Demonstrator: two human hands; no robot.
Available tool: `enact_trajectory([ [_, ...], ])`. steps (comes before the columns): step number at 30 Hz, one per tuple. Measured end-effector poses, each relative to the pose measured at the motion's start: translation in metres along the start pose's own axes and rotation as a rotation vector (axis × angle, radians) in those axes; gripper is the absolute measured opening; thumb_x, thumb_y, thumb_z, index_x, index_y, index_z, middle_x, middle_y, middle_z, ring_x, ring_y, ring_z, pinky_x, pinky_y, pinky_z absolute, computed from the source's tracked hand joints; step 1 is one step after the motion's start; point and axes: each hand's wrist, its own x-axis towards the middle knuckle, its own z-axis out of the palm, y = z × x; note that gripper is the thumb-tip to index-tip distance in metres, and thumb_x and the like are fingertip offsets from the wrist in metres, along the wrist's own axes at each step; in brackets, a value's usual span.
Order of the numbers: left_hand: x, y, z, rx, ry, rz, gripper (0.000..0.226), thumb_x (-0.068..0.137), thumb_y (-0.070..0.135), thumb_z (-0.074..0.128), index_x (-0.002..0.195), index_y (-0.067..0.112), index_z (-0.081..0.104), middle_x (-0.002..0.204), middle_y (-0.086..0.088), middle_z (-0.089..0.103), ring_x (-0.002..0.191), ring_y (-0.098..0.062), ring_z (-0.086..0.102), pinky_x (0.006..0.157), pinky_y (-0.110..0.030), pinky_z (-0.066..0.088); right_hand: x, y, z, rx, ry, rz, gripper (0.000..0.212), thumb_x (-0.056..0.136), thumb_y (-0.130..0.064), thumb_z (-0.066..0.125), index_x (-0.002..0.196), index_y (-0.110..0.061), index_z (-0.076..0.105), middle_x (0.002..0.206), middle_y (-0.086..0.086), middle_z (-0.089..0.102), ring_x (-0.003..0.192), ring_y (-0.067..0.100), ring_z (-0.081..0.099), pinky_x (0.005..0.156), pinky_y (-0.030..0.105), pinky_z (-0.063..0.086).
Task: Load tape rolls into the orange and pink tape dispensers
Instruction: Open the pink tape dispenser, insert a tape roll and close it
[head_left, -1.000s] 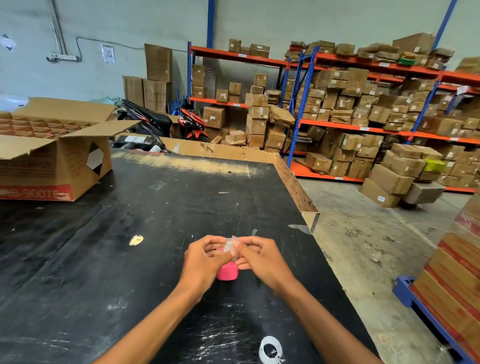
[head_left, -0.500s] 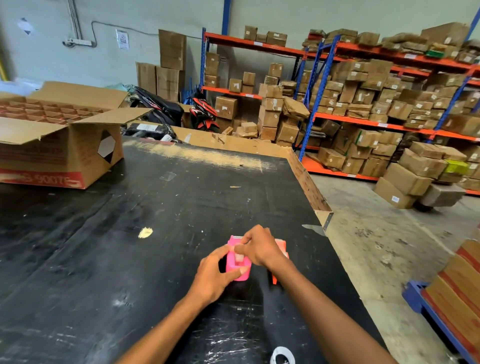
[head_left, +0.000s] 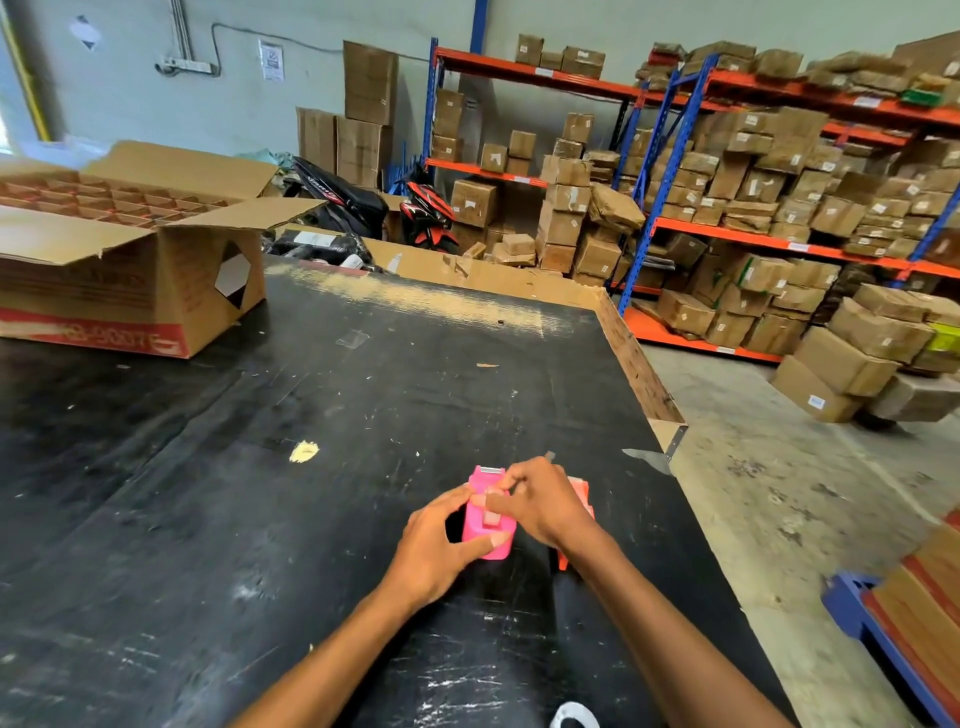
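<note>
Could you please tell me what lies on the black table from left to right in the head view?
Open cardboard box → yellow scrap → left hand → pink dispenser → orange dispenser.

No text could be read; red print on the open cardboard box at ten o'clock was blurred

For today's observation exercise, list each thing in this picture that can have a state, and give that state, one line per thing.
pink tape dispenser: lying on the black table, gripped by both hands
orange tape dispenser: on the table, mostly hidden behind the right hand
left hand: closed on the pink dispenser's side
right hand: fingers pressing on the pink dispenser's top
cardboard box: flaps open
</note>
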Motion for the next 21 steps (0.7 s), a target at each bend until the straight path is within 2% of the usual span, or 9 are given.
enact_trajectory([
  [3, -0.001, 0.002, 0.000, -0.009, 0.003, 0.008, 0.067, 0.071, 0.028, 0.081, 0.132, 0.015, 0.057, 0.138, 0.002, 0.058, 0.128, -0.007, 0.051, 0.113, -0.032, 0.036, -0.001, 0.004, 0.005, 0.009, 0.031, -0.009, 0.019, 0.075, -0.022, 0.077, 0.062, -0.019, 0.062, 0.050, -0.009, 0.048, 0.049, 0.007, 0.041, 0.058, 0.028, 0.036],
  [6, -0.002, 0.002, -0.001, -0.023, -0.012, 0.030, 0.056, 0.071, 0.029, 0.081, 0.124, 0.021, 0.063, 0.127, 0.007, 0.066, 0.120, -0.004, 0.058, 0.109, -0.034, 0.041, -0.002, 0.000, 0.005, -0.015, 0.015, 0.005, 0.016, 0.077, -0.028, 0.074, 0.070, -0.015, 0.066, 0.057, -0.005, 0.051, 0.058, 0.015, 0.046, 0.060, 0.029, 0.038],
  [8, -0.003, 0.002, -0.001, -0.025, -0.020, 0.014, 0.058, 0.071, 0.029, 0.081, 0.125, 0.020, 0.062, 0.128, 0.005, 0.066, 0.120, -0.006, 0.058, 0.109, -0.035, 0.041, -0.002, 0.000, 0.003, 0.032, -0.014, 0.017, 0.022, 0.080, -0.031, 0.070, 0.072, -0.011, 0.070, 0.062, 0.000, 0.057, 0.063, 0.014, 0.048, 0.062, 0.028, 0.039],
  [11, -0.003, 0.003, -0.002, -0.015, -0.009, -0.019, 0.067, 0.070, 0.032, 0.081, 0.131, 0.021, 0.057, 0.133, 0.006, 0.062, 0.122, -0.004, 0.056, 0.109, -0.031, 0.041, 0.000, 0.000, -0.001, 0.138, -0.004, 0.039, 0.015, 0.084, -0.021, 0.065, 0.074, -0.012, 0.072, 0.064, 0.005, 0.057, 0.063, 0.013, 0.046, 0.063, 0.029, 0.038],
  [14, -0.005, 0.007, -0.002, -0.045, -0.008, -0.018, 0.048, 0.071, 0.040, 0.077, 0.117, 0.038, 0.064, 0.119, 0.017, 0.069, 0.111, 0.008, 0.060, 0.105, -0.026, 0.045, 0.001, 0.004, -0.002, 0.179, -0.089, 0.030, 0.018, 0.084, -0.014, 0.067, 0.081, 0.002, 0.073, 0.067, 0.022, 0.053, 0.070, 0.021, 0.042, 0.068, 0.032, 0.035],
  [15, -0.004, 0.007, -0.002, -0.050, -0.005, -0.024, 0.048, 0.072, 0.042, 0.076, 0.118, 0.036, 0.064, 0.120, 0.017, 0.069, 0.111, 0.007, 0.059, 0.104, -0.024, 0.045, 0.001, 0.004, -0.003, 0.197, -0.112, 0.024, 0.019, 0.083, -0.013, 0.069, 0.086, 0.005, 0.073, 0.064, 0.025, 0.050, 0.068, 0.021, 0.040, 0.066, 0.032, 0.033],
  [17, -0.003, 0.005, -0.001, -0.049, 0.003, -0.051, 0.058, 0.073, 0.042, 0.075, 0.128, 0.026, 0.060, 0.127, 0.014, 0.064, 0.116, 0.004, 0.057, 0.101, -0.015, 0.042, 0.000, 0.006, -0.007, 0.207, -0.126, -0.001, 0.021, 0.079, -0.014, 0.075, 0.091, 0.003, 0.073, 0.053, 0.012, 0.040, 0.055, 0.015, 0.033, 0.057, 0.026, 0.028],
  [19, -0.002, 0.003, -0.002, -0.052, -0.003, -0.061, 0.062, 0.073, 0.041, 0.076, 0.130, 0.025, 0.058, 0.125, 0.017, 0.061, 0.115, 0.007, 0.054, 0.090, 0.000, 0.037, 0.000, 0.007, -0.009, 0.153, -0.099, -0.065, 0.019, 0.075, -0.016, 0.079, 0.089, -0.004, 0.074, 0.054, 0.003, 0.039, 0.052, 0.011, 0.031, 0.050, 0.022, 0.024],
  [21, -0.003, 0.003, -0.002, -0.062, -0.024, -0.055, 0.059, 0.073, 0.042, 0.076, 0.128, 0.028, 0.059, 0.124, 0.022, 0.059, 0.116, 0.009, 0.053, 0.091, -0.001, 0.035, -0.001, 0.007, -0.010, 0.125, -0.059, -0.133, 0.014, 0.074, -0.014, 0.079, 0.085, -0.006, 0.075, 0.055, 0.001, 0.046, 0.051, 0.007, 0.037, 0.050, 0.017, 0.028],
])
